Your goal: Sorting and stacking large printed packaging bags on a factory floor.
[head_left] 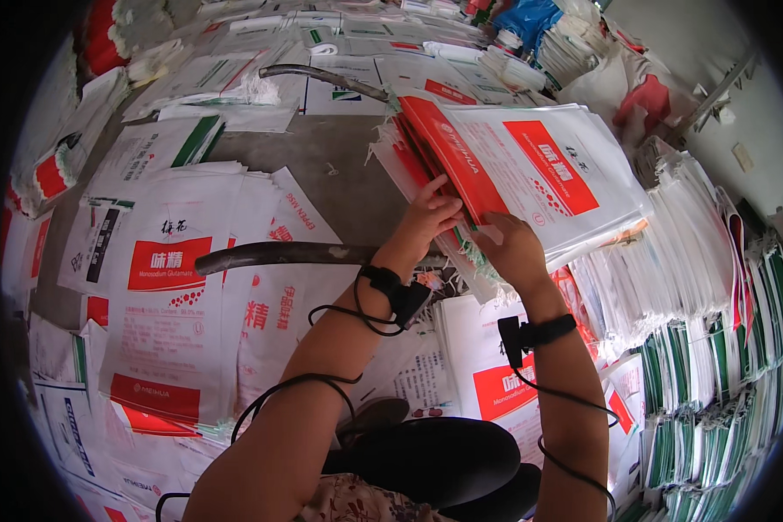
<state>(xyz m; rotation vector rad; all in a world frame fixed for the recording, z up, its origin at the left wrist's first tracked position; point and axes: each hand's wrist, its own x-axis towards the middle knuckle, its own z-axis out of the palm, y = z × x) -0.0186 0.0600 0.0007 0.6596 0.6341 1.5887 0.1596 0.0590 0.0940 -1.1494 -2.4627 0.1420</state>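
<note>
A bundle of flat white-and-red woven sacks [574,222] lies tilted in front of me, on top of a tall pile at the right. Its near left edge is fanned into several red layers. My left hand [428,217] is at that edge, fingers curled against the layers, the index finger pointing up along them. Close beside it, my right hand [515,248] grips the lower corner of the bundle between thumb and fingers. Which layers each hand has hold of is partly hidden. Both wrists wear black straps with small devices and cables.
At the left lies another stack of white-and-red sacks [170,322]. A dark curved bar [287,254] crosses beside my left forearm, with a second bar [326,76] farther off. Folded green-and-white sacks [713,374] are piled high at the right. Grey floor [309,165] shows between stacks.
</note>
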